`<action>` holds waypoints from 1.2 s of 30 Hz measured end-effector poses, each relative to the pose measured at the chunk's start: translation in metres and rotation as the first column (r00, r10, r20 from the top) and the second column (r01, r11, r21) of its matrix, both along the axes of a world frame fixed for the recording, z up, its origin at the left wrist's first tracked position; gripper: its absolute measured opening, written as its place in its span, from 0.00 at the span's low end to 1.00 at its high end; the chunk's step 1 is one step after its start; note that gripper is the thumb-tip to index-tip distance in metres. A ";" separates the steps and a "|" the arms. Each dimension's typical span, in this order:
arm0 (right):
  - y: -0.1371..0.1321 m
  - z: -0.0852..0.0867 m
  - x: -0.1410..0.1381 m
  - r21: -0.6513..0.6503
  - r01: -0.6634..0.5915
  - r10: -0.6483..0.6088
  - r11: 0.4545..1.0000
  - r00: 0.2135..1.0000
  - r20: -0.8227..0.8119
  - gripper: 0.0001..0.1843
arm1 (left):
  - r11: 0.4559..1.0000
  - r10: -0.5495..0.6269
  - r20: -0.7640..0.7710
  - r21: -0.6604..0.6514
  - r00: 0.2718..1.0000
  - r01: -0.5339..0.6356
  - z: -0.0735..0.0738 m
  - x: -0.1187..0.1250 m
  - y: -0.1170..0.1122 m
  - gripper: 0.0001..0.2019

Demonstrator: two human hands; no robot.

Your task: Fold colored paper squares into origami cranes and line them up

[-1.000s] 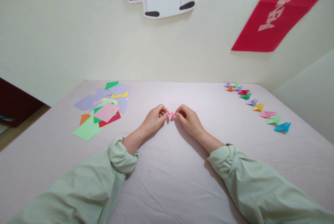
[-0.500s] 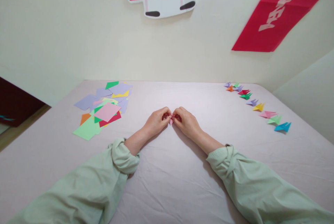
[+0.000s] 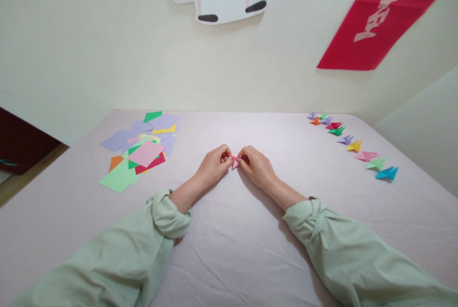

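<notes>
A small piece of folded pink paper (image 3: 235, 163) is held between my two hands over the middle of the table. My left hand (image 3: 217, 162) pinches its left side between thumb and fingers. On the other side, my right hand (image 3: 255, 164) pinches it the same way. A pointed flap hangs down between the fingertips, and the fingers hide the rest of the paper. Both hands rest close to the table cover (image 3: 222, 259).
Loose coloured paper sheets, among them a pink square (image 3: 146, 153) and a light green one (image 3: 118, 175), lie in a pile at left. Several folded paper shapes, the nearest a blue one (image 3: 387, 174), run along the right. Behind stands a wall (image 3: 229, 68) with red decorations.
My hands have drawn slightly apart, the left one shifting a little to the left. More of the pink paper shows between the fingertips.
</notes>
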State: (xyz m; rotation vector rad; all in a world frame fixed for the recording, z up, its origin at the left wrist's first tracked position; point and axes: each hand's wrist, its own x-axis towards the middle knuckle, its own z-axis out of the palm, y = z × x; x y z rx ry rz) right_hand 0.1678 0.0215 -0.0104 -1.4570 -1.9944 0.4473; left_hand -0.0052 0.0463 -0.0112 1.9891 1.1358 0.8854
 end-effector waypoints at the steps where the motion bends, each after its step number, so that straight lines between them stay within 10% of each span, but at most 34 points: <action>1: 0.000 0.000 0.000 -0.005 0.002 -0.002 1.000 1.000 -0.010 0.04 | 1.000 0.001 -0.003 0.001 1.000 -0.001 0.000 0.000 0.000 0.01; 36: 0.005 -0.001 0.006 -0.023 0.041 -0.046 0.999 0.961 -0.274 0.05 | 0.999 0.034 0.103 -0.033 0.994 -0.031 -0.001 -0.003 0.001 0.02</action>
